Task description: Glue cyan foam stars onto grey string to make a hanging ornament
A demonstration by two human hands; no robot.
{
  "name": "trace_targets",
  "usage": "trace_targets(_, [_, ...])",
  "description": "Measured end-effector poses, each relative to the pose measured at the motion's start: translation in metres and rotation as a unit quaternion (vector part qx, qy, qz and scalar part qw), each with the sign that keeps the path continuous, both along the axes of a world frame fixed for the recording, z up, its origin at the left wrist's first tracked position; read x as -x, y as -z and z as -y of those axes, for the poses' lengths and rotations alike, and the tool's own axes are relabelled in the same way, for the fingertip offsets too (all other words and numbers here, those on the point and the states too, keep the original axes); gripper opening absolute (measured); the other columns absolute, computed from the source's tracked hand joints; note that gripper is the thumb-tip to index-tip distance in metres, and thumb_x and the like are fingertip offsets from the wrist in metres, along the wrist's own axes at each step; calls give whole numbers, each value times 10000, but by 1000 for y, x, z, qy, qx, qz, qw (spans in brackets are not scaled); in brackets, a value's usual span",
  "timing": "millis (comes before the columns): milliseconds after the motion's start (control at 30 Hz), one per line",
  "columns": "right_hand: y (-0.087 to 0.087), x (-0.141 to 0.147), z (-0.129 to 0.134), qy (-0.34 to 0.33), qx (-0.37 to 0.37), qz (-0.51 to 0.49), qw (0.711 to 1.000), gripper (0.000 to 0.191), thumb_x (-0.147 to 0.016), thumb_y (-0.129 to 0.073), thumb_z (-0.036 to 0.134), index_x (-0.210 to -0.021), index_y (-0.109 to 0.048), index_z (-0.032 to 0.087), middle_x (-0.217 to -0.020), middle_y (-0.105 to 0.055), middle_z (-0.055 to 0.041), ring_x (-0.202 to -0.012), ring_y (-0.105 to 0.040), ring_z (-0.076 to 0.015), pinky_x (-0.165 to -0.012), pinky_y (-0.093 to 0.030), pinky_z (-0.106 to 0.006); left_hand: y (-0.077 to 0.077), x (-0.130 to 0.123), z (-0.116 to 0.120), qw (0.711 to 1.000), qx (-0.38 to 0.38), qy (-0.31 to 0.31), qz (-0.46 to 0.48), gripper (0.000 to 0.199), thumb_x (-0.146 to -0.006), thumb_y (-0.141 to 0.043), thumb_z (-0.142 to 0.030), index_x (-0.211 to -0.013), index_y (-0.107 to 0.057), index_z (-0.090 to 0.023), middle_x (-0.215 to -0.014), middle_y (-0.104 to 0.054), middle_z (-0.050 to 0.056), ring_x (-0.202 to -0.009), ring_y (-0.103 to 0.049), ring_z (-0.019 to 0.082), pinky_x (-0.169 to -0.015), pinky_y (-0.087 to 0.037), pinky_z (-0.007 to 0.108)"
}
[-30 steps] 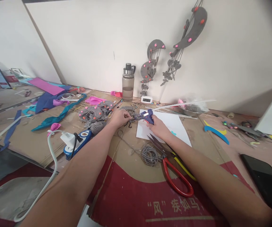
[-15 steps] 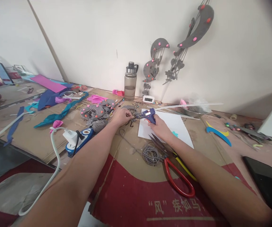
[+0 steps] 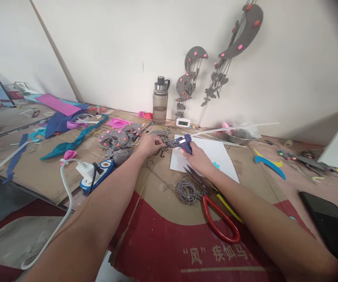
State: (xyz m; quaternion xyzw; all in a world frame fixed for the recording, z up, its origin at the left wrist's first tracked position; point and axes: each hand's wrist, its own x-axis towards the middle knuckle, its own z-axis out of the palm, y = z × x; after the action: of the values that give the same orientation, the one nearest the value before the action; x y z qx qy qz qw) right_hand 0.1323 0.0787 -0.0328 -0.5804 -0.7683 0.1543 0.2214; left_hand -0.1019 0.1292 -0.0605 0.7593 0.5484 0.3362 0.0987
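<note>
My right hand (image 3: 198,156) is wrapped round a blue hot glue gun (image 3: 186,144). The gun's nozzle end points left, toward my other hand, over a small tangle of grey strings and pieces (image 3: 170,144). My left hand (image 3: 151,145) is closed in a pinch at the left side of this tangle; what sits between its fingertips is too small to make out. Just behind those fingers lies a grey felt piece (image 3: 159,134). Nearer to me are a coil of grey cord (image 3: 186,192) and red-handled scissors (image 3: 220,218), partly beside my right forearm.
White paper (image 3: 229,158) lies beneath the glue gun. A blue-and-white power strip (image 3: 105,169) with a white plug stands left of my left forearm. Behind are a water bottle (image 3: 160,105) and a small digital clock (image 3: 183,122). A black phone (image 3: 324,215) lies far right.
The whole view has shifted slightly left. Both hands keep almost the same pose, with the glue gun still held at the grey tangle.
</note>
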Motion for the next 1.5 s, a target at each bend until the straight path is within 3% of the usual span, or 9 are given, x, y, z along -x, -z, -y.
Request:
trace_targets(233, [2, 1, 0, -4, 2, -40, 999, 345, -833, -497, 304, -1148, -486, 163, -1059, -638, -125, -906, -587, -232, -769, -417, -304, 0, 1, -1, 1000, -1, 6, -5, 150, -713, -690, -335, -701, -756, -201, -807, -726, 45, -766, -623, 170, -685, -469, 251])
trace_targets(700, [-3, 1, 3, -7, 6, 5, 1000, 316, -835, -495, 286, -1126, -484, 164, -1075, -636, -140, -924, -586, -244, -757, -407, -302, -2, -1, 1, 1000, -1, -7, 3, 154, -700, -708, -345, -707, -756, -199, -825, -727, 49, -769, -631, 170, -668, -469, 246])
trace_targets(867, [-1, 0, 1, 0, 1, -27, 1000, 323, -826, -506, 293, -1123, -493, 166, -1064, -635, -124, -912, -580, -230, -763, -411, -300, -3, -1, 1, 1000, 11, -1, 1, 141, -707, -703, -325, -700, -752, -193, -807, -727, 52, -785, -634, 181, -695, -476, 259])
trace_targets(1500, [7, -4, -10, -6, 40, -94, 995, 263, -763, -538, 344, -978, -506, 196, -788, -615, -27, -687, -546, -171, -647, -404, -272, -1, 0, 1, 1000, 9, 12, 23, 119, -713, -695, -301, -691, -747, -196, -806, -722, 41, -820, -632, 180, -765, -473, 272])
